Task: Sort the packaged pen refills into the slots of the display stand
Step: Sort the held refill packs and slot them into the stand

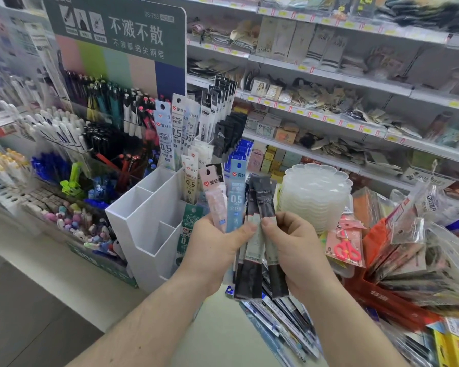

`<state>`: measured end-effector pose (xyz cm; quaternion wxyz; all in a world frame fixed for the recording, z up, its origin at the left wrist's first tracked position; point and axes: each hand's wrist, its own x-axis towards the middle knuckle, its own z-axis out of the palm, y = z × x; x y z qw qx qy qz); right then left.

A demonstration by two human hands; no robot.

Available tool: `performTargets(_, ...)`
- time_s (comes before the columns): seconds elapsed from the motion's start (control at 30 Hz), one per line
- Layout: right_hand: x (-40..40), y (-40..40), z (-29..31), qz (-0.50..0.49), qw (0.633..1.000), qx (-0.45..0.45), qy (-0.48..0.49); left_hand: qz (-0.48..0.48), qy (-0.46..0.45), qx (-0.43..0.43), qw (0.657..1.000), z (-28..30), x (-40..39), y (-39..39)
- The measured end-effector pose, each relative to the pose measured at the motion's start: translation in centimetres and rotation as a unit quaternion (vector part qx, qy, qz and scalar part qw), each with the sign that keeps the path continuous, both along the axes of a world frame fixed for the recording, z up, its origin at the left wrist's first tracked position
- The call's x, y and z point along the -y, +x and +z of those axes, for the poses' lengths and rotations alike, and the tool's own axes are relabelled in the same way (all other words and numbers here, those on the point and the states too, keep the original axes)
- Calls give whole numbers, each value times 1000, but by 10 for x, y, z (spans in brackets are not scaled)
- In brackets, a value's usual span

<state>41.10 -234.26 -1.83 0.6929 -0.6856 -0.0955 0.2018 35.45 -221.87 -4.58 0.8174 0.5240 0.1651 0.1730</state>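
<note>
My left hand (215, 245) grips a fanned bundle of packaged pen refills (235, 205): pink, light blue and dark packs. My right hand (292, 247) pinches one black refill pack (265, 202) at the front of that bundle, thumb on its face. Both hands are held in front of the white display stand (143, 223), whose front slots are bare. Its rear slots hold upright refill packs (167, 136) marked 0.5, with black packs (220, 102) behind. A green pack (190, 229) stands in a slot just left of my left hand.
More refill packs lie in a loose pile (281, 321) on the counter below my hands. A stack of clear plastic trays (313, 197) stands right of the stand. Pens fill the racks (96, 120) on the left. Bagged goods and scissors (347, 250) crowd the right; shelves run behind.
</note>
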Motion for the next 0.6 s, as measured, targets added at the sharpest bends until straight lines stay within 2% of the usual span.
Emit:
performTargets(0.1,-6,-2,-4,-27,999,-8,16,-12,32,14,999,-1,1,-1)
performTargets(0.27,-6,5,-7,-40,987,-73,139,22,90,10,996,-5,-3,-3)
performTargets(0.37,-14,1,-10,-38,984,-91,150,42,122,0,992,-5,-2,-2)
performTargets(0.6,-33,-9,-16,-38,976,-134,170,46,64,1,997,-1,4,1)
